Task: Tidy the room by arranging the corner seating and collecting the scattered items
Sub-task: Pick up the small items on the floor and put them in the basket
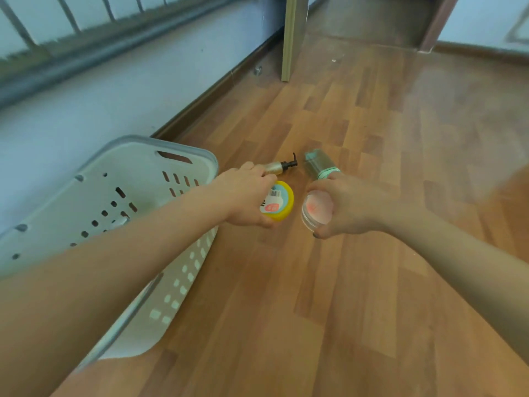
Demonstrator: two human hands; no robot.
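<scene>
Left hand (246,196) holds tub (282,200); right hand (352,204), seemingly, jar (316,210).

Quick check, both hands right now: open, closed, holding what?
Left hand: grips a yellow jar and a pump bottle.
Right hand: grips a clear pink case and a greenish bottle.

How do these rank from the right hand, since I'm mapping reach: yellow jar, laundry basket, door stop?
1. yellow jar, held just left of the right hand.
2. laundry basket, farther left by the wall.
3. door stop, far ahead at the skirting.
</scene>
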